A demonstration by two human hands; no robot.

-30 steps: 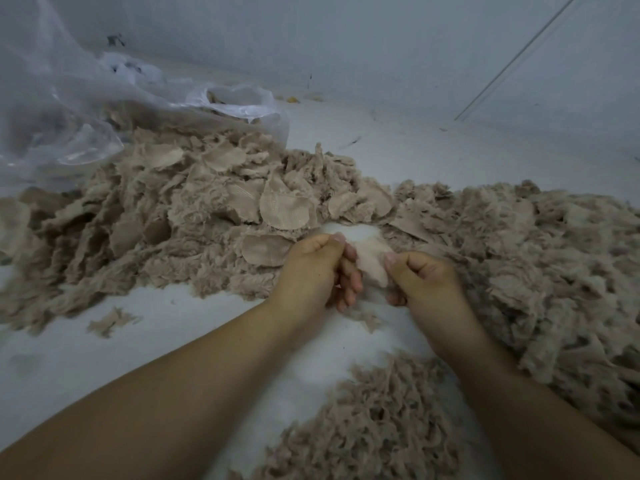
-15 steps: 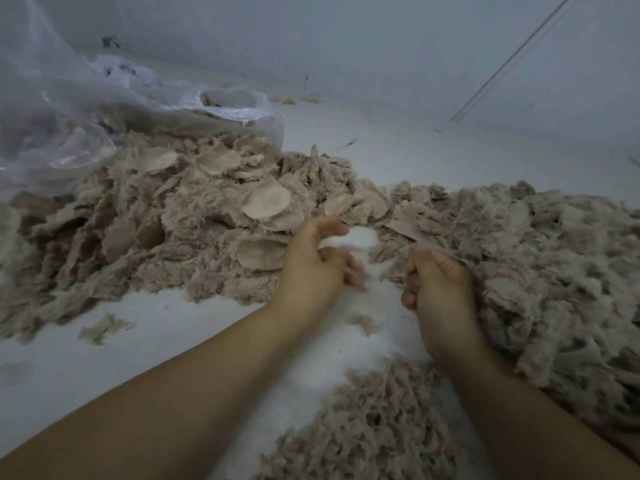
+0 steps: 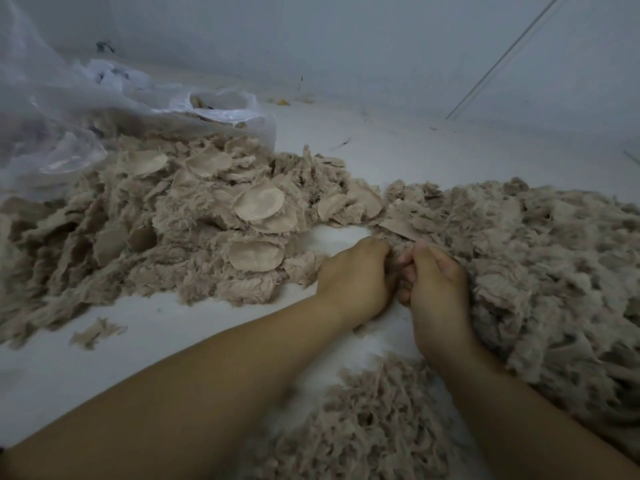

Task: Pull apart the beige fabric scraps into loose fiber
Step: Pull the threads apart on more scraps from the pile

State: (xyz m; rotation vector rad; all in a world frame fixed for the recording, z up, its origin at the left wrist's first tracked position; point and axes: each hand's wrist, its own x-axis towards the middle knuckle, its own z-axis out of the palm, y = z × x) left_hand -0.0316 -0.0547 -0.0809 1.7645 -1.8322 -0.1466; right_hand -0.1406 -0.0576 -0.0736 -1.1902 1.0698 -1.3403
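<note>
Here both hands, left hand [image 3: 353, 277] and right hand [image 3: 434, 289], were curled knuckle to knuckle; the grip apparently pinched a scrap [image 3: 394, 263], mostly hidden. Next: pull outward.

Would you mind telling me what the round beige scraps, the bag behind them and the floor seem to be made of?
Round beige scraps: woven cloth, matte, going by the fine ribbed weave on the flat face and the fuzzy frayed edges. Bag: thin clear plastic film, glossy, crinkled, with contents showing through. Floor: hard, pale and smooth, perhaps painted concrete or tile; the view leaves that open.
</note>
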